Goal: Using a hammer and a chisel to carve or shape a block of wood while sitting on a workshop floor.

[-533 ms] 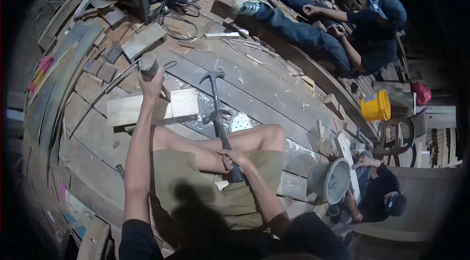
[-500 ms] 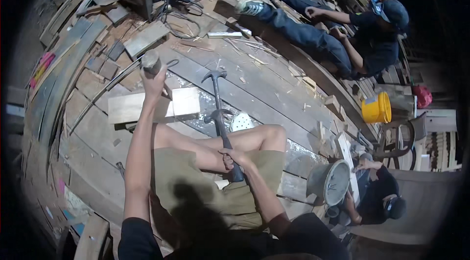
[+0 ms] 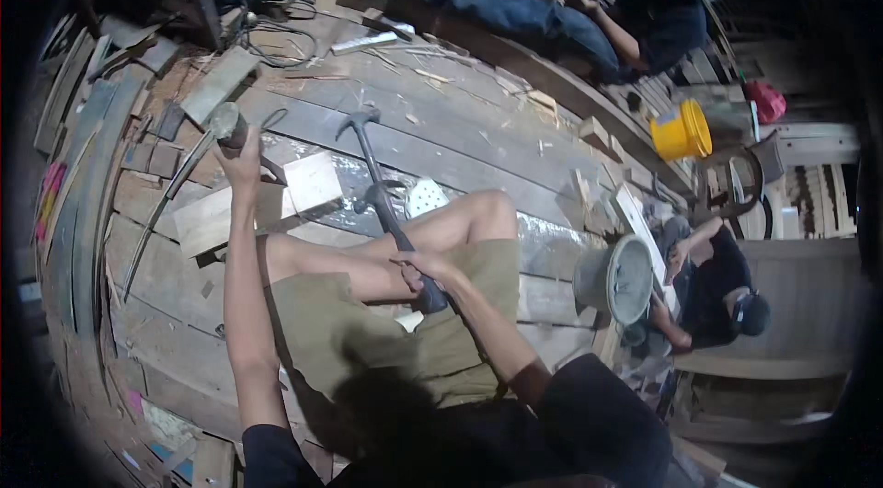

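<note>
Fingers (image 3: 411, 278) of the right hand (image 3: 429, 268) wrap the handle of a dark hammer (image 3: 393, 229), its butt jutting just nearer than the grip. The hammer's long axis slants from near right to far left, head outward. Farther left, the left hand (image 3: 241, 162) clasps a round-ended wooden piece (image 3: 226, 123). Beneath that forearm lies a pale wooden block (image 3: 311, 184); far right is a yellow bucket (image 3: 679, 132).
</note>
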